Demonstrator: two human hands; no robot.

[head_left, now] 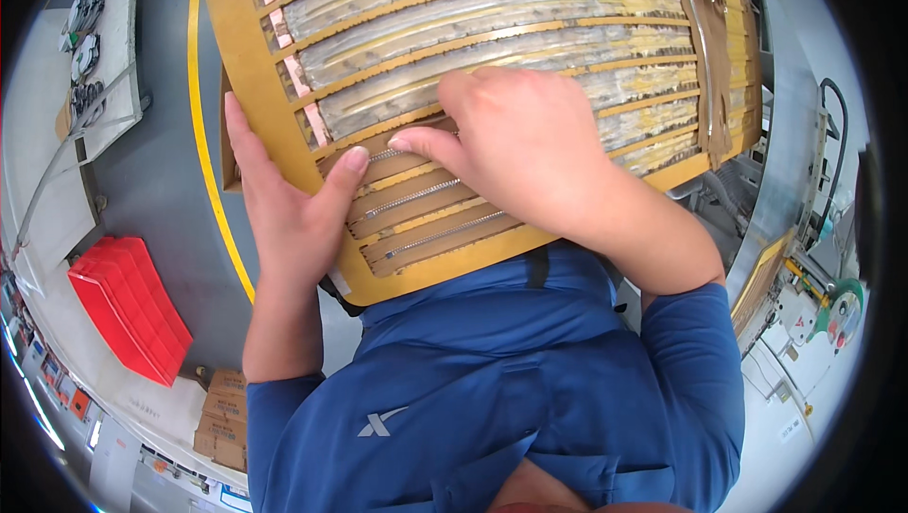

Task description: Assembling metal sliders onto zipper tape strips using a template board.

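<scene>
And here it is, front and centre: a large, flat, yellow-brown slotted board (248,40), tilted across the person's front, its lower edge right at the waist of the blue short-sleeved shirt (501,371). Both hands are on its lower left part! The left hand (295,215) is at the board's left border, thumb and fingers well apart, the thumb tip down at the left end of a thin silver braided cord (381,156) in one of the slots. Just beside that thumb is the right hand (525,139), fingers curled under, thumb pointing left along the same cord; whether it is clamped on it, I cannot tell, the fingertips are hidden.

Below them, two more slots, each with its own silver cord on brown backing. Above, row after row of long, cloudy, plastic-looking strips (492,2), pink pieces (295,75) at their left ends and a ragged brown strip (716,69) crossing them at the right. Off to the left, a red ribbed plastic bin (130,310), stacked brown cardboard boxes (222,418), and coiled grey cables (85,54) on a white table (118,12).
</scene>
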